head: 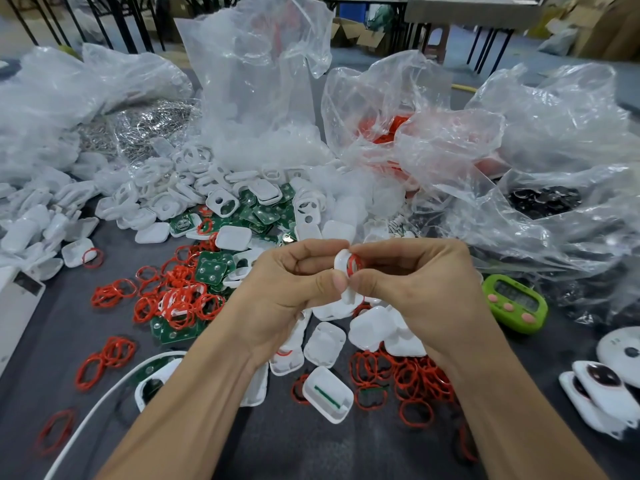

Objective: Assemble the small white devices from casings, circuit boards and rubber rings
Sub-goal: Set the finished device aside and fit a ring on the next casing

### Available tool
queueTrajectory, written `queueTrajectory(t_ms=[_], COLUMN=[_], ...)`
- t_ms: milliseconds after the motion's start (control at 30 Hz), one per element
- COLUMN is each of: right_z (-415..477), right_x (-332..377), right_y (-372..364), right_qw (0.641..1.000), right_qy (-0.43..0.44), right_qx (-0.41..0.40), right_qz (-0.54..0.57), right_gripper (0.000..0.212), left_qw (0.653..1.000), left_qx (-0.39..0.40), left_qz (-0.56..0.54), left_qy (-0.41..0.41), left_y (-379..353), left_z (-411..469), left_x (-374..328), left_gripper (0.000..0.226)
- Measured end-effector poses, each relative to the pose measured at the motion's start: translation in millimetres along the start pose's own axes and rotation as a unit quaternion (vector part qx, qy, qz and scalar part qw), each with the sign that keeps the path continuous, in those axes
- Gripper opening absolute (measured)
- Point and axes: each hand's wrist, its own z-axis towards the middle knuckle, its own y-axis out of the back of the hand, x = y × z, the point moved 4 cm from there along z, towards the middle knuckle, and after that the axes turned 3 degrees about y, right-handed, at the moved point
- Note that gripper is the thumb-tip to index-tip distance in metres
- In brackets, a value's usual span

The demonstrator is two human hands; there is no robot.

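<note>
A small white casing (343, 265) with a red rubber ring (354, 265) on it is held up between both hands over the middle of the table. My left hand (287, 289) pinches the casing from the left with thumb and fingers. From the right, my right hand (408, 282) pinches the casing and the ring. Loose red rings (173, 296) lie in heaps on the grey table. Green circuit boards (211, 271) and white casings (325, 342) lie scattered under and around my hands.
Clear plastic bags (259, 81) of parts stand along the back. A green timer (516, 303) lies at the right, with finished white devices (599, 393) at the right edge. A white cable (104, 400) curves across the lower left.
</note>
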Motion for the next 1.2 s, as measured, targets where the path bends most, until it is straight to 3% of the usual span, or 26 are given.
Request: queueTrajectory(t_ms=[100, 333, 533, 700, 933, 1200], right_z=[0, -7, -10, -6, -4, -3], right_x=[0, 4, 5, 4, 6, 8], right_y=[1, -4, -6, 2, 10, 12], right_qw=[1.0, 0.996, 0.994, 0.996, 0.992, 0.986], right_qy=[0.004, 0.039, 0.056, 0.018, 0.027, 0.05], right_qx=[-0.018, -0.047, -0.059, -0.003, -0.014, -0.007], right_qz=[-0.025, -0.068, -0.073, -0.092, -0.12, -0.157], right_gripper=[0.029, 0.027, 0.026, 0.03, 0.021, 0.029], left_qw=[1.0, 1.0, 0.999, 0.997, 0.996, 0.996], left_qx=[-0.008, -0.013, -0.016, 0.026, 0.05, 0.043], left_qz=[-0.001, -0.019, -0.035, -0.044, -0.035, 0.046], left_qy=[0.0, 0.0, 0.013, 0.054, 0.067, 0.064], left_y=[1, 1, 2, 1, -4, -7], left_z=[0, -2, -2, -2, -1, -5], left_x=[1, 0, 1, 5, 7, 9], left_gripper=[0.039, 0.052, 0.043, 0.041, 0.038, 0.032])
